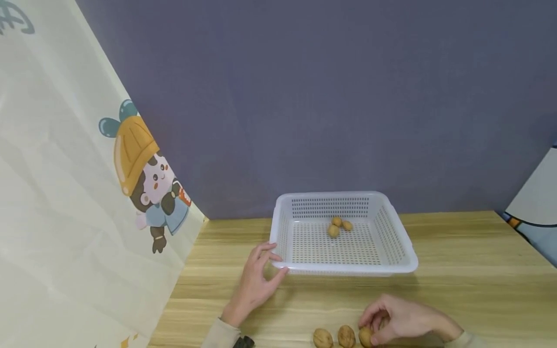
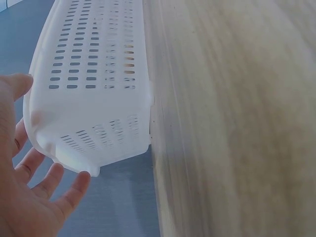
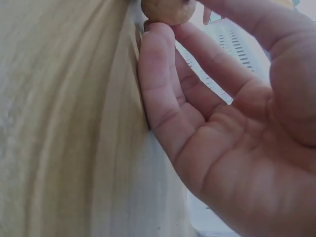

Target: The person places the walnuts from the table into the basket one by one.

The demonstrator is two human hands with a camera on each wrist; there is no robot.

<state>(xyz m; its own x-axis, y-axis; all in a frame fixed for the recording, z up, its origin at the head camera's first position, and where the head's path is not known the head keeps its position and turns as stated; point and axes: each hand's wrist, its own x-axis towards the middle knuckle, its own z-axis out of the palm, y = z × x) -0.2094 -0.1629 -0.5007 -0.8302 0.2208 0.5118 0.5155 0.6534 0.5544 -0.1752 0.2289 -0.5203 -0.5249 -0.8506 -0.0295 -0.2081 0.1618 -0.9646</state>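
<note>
A white perforated plastic basket (image 1: 330, 268) stands on the wooden table with three walnuts (image 1: 333, 231) on its floor. At its front left corner my left hand (image 1: 256, 282) touches the rim, fingers spread and thumb apart, as the left wrist view (image 2: 29, 197) also shows. My right hand (image 1: 402, 316) is in front of the basket, low over the table, its thumb and fingertips pinching a walnut (image 3: 168, 10). Just left of that hand lie two more walnuts, one in the middle (image 1: 346, 336) and one further left (image 1: 323, 338). Part of the pinched walnut is hidden by the fingers.
The wooden table (image 1: 461, 256) runs back to a dark blue-grey backdrop (image 1: 330, 96). To the left hangs a pale sheet (image 1: 56, 203) printed with a cartoon figure. Another printed sheet (image 1: 537, 193) borders the table at the right.
</note>
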